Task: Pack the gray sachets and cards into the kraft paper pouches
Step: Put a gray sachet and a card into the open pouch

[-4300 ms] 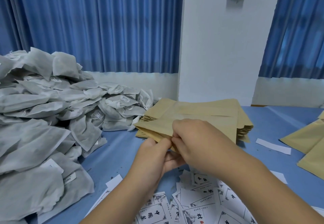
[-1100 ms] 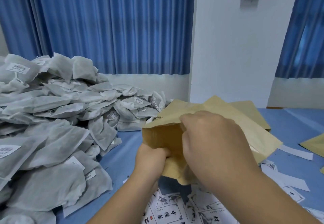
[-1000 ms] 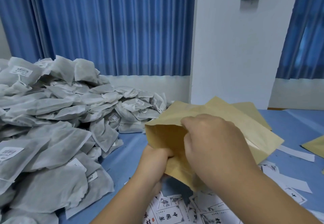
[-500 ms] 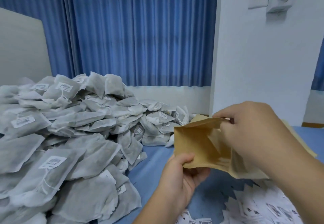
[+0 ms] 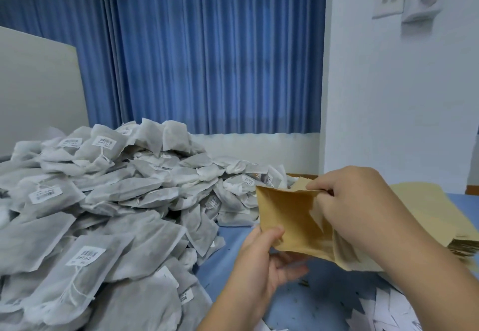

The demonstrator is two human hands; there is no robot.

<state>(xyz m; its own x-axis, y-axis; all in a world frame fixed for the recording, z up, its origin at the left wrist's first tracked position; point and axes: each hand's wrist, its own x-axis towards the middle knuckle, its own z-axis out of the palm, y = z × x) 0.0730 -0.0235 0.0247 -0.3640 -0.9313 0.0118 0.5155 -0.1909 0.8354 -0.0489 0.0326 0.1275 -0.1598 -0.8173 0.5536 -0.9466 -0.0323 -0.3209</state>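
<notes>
Gray, brown and blue across the packing surface
The heap of sachets is mottled gray with white strings, many bearing white labels printed with black barcodes; the kraft paper pouch is warm brown, the stack of pouches a paler tan; the surface is plain mid-blue flecked with dark specks; the cards are white with blurred dark print; the pleated curtain is deep blue, striped vertically by light and shade, above a white hem band; wall and switch plate are white

Both hands pinch kraft pouch beside gray sachets.
</notes>
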